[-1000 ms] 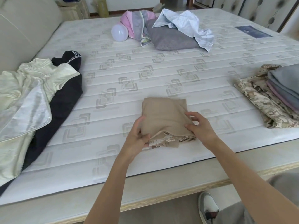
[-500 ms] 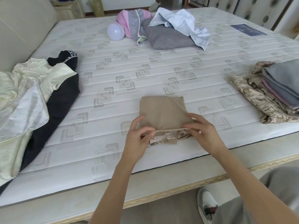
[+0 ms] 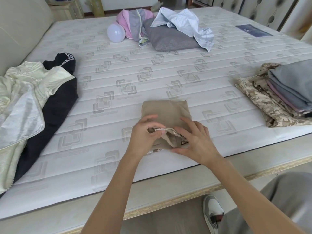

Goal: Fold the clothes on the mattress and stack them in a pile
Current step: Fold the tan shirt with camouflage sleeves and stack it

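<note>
1. Fingers (image 3: 154,130) of the left hand (image 3: 143,137) pinch a pale, camouflage-lined hem of the tan garment (image 3: 166,114), thumb and forefinger curled tight on it.
2. Right hand (image 3: 196,142) lies over the garment's near right corner, its fingers fairly straight and spread, pressing the cloth down rather than gripping it.
3. That tan garment sits near the front edge of the mattress (image 3: 168,68), already reduced to a compact rectangle, with a little camouflage fabric poking out at the near side.
4. Judging by this, the step in hand is tidying the last fold: tucking the stray hem under so the bundle closes neatly.
5. Next it probably needs lifting with both hands under it and carrying to the folded pile (image 3: 287,92) at the right, well apart, where grey pieces lie on a camouflage one.
6. Unfolded work remains: a cream garment (image 3: 28,85) over a dark jacket (image 3: 55,105) at the left, and a heap of clothes (image 3: 162,29) at the far side beside a white balloon (image 3: 116,32).
</note>
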